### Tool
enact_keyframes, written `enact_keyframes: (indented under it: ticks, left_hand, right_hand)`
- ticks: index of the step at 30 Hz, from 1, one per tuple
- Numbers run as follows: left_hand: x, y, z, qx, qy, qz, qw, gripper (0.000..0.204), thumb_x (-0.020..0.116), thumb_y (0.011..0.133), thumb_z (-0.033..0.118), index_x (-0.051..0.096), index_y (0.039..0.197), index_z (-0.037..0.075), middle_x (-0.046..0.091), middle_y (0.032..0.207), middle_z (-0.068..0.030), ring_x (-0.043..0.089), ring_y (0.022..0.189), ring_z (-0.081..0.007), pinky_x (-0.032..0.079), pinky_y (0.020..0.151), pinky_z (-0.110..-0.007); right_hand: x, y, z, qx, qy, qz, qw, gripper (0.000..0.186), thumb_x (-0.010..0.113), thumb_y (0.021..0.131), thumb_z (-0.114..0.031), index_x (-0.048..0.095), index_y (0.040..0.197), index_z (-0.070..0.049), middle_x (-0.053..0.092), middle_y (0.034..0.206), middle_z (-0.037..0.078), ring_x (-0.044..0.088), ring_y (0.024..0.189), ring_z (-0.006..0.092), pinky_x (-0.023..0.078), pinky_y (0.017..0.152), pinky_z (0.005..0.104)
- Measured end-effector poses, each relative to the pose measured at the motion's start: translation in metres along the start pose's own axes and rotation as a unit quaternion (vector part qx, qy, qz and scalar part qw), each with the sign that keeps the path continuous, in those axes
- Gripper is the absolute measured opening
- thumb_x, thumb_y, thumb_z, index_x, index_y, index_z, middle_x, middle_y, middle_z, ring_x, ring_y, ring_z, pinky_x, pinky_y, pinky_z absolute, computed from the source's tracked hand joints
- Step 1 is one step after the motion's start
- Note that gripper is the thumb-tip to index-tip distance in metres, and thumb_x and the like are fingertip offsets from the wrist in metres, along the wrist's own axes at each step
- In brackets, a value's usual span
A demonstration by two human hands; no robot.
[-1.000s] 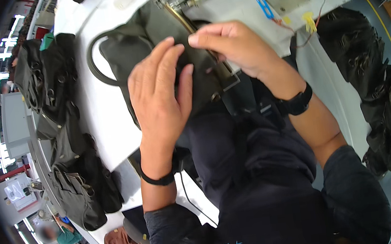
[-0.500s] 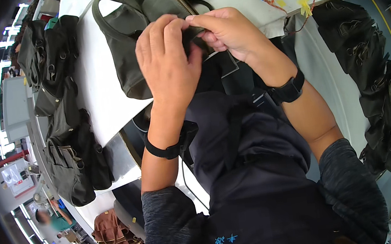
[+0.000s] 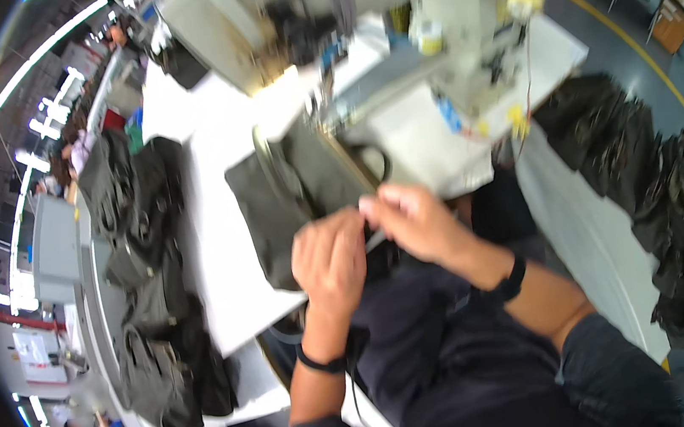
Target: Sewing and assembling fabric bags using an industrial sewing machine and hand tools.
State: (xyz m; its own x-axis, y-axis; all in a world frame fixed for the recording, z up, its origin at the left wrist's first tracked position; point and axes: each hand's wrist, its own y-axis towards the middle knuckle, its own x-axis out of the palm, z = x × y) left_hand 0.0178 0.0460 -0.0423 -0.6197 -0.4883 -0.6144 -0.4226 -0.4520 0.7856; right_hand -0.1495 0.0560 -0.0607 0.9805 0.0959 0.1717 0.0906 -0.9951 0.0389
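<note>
Both hands, left hand (image 3: pixel 332 259) and right hand (image 3: pixel 416 221), pinched 1 soft, floppy dark bag (image 3: pixel 297 193) (probably light) at its near edge.

Dark bags (image 3: pixel 149 280) are lying heaped at my left; more bags (image 3: pixel 665 199) are sitting at my right. A sewing machine (image 3: pixel 459 54) is standing ahead on the white table (image 3: pixel 219 254).

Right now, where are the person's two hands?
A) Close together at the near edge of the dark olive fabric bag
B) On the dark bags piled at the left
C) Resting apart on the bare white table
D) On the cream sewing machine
A: the left hand and right hand meet at the near edge of the dark olive fabric bag, short of the cream sewing machine.
</note>
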Motion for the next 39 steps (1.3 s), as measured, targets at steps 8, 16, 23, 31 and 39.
enact_keyframes:
  ticks: [8, 16, 23, 31, 39]
  left_hand:
    - [-0.01, 0.006, -0.002, 0.031, -0.004, 0.009, 0.999, 0.024, 0.073, 0.078, 0.002, 0.071, 0.101, 0.005, 0.074, 0.103, -0.0048, 0.07, 0.087, -0.0205, 0.052, 0.075, -0.033]
    - [-0.013, 0.002, -0.006, 0.034, -0.03, -0.003, 0.999, 0.022, 0.071, 0.077, 0.003, 0.073, 0.099, 0.004, 0.074, 0.1, -0.0053, 0.069, 0.081, -0.0196, 0.051, 0.069, -0.031]
    - [0.0, 0.004, -0.017, 0.049, -0.028, 0.009, 0.998, 0.019, 0.072, 0.078, 0.003, 0.073, 0.097, 0.005, 0.074, 0.098, -0.0053, 0.068, 0.082, -0.0208, 0.049, 0.067, -0.034]
    - [0.02, -0.006, -0.022, 0.061, -0.014, 0.037, 0.997, 0.023, 0.077, 0.071, 0.002, 0.073, 0.091, 0.011, 0.073, 0.091, 0.0029, 0.066, 0.076, -0.0151, 0.046, 0.061, -0.029]
    - [0.019, -0.009, -0.018, 0.051, -0.009, 0.028, 0.998, 0.022, 0.08, 0.073, 0.003, 0.074, 0.092, 0.012, 0.072, 0.091, 0.0039, 0.064, 0.075, -0.0151, 0.045, 0.062, -0.029]
  right_hand:
    - [0.007, -0.004, -0.008, 0.115, 0.178, 0.009, 0.977, 0.029, 0.065, 0.103, -0.023, 0.066, 0.082, -0.003, 0.057, 0.068, -0.004, 0.046, 0.056, 0.0019, 0.034, 0.048, 0.0198]
    - [0.006, 0.004, 0.004, -0.015, 0.008, -0.008, 1.0, 0.034, 0.063, 0.104, -0.028, 0.061, 0.079, -0.005, 0.052, 0.066, -0.005, 0.044, 0.061, 0.0028, 0.037, 0.052, 0.0232]
    - [-0.001, 0.02, -0.008, 0.105, 0.047, -0.003, 0.993, 0.033, 0.069, 0.099, -0.033, 0.069, 0.08, -0.005, 0.063, 0.072, -0.002, 0.052, 0.064, 0.0042, 0.042, 0.057, 0.0222]
    - [-0.018, 0.007, -0.004, 0.119, 0.067, -0.003, 0.991, 0.043, 0.063, 0.103, -0.039, 0.068, 0.085, 0.0, 0.056, 0.066, 0.0, 0.05, 0.056, 0.0071, 0.042, 0.054, 0.0223]
    - [-0.025, -0.001, 0.003, 0.068, 0.026, -0.005, 0.997, 0.038, 0.062, 0.104, -0.036, 0.065, 0.082, -0.004, 0.054, 0.066, -0.003, 0.05, 0.058, 0.0059, 0.039, 0.053, 0.022]
